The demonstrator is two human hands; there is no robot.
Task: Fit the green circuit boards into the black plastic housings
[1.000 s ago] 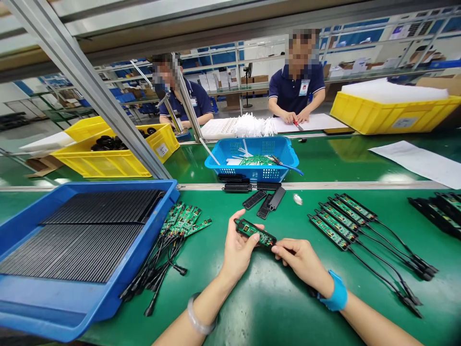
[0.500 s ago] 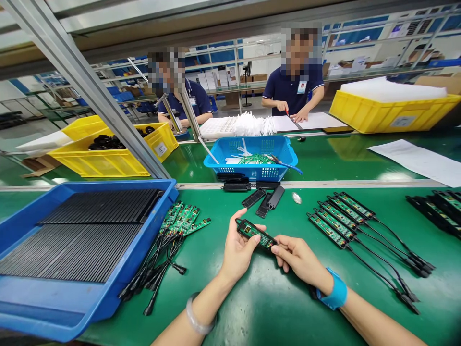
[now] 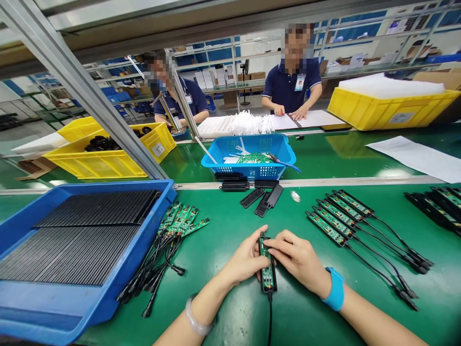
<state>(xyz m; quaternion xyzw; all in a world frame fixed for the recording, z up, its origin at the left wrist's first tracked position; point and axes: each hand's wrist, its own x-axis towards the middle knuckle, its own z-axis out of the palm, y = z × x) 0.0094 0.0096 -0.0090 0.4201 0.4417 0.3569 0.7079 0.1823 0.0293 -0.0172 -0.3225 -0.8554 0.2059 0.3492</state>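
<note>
My left hand (image 3: 244,260) grips a narrow black plastic case with a green circuit board (image 3: 267,278) lying in it, thumb across the board and fingers behind the case. The case points away from me, its black cable hanging down toward the table's near side. With bent fingers, my right hand (image 3: 299,259) grips the board's upper part from the right; its thumb tip is partly hidden. On the left, several loose circuit boards (image 3: 180,218) with black cables lie in a pile. To the right sits a row of black cases fitted with boards (image 3: 326,228), cables trailing toward me.
A blue tray (image 3: 46,307) of stacked black strips takes up the left. Several black case parts (image 3: 264,202) lie before a blue basket (image 3: 248,170). More fitted cases (image 3: 435,209) are at far right. Two co-workers sit or stand across the bench beside yellow bins (image 3: 392,113).
The case has turned from slanted to nearly lengthwise, and its cable now shows below. My right hand has moved from the case's lower end to the board's upper part.
</note>
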